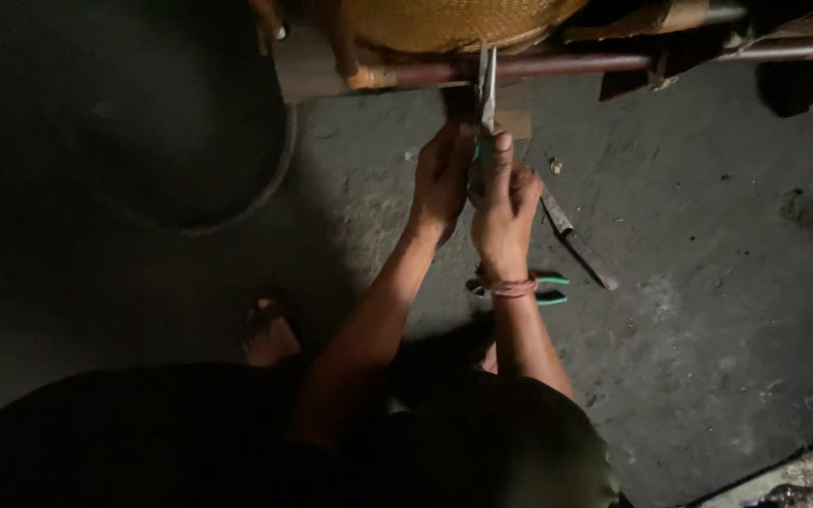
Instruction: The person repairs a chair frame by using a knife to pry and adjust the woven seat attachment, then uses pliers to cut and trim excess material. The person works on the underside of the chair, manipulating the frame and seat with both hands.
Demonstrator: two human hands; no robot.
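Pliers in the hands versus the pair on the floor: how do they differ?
The held pliers point upright with their tip at the rod, gripped by both the left hand and right hand. The floor pliers lie flat, untouched, partly hidden behind the right wrist. Held handles are mostly covered; floor handles show. Both seem to have green handles.

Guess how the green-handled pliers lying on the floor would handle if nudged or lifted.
The green-handled pliers lie flat on the rough concrete floor, so they would probably scrape, not roll. They look like metal with sleeved grips: likely stiff and dense. The handles may swing about the pivot when lifted.
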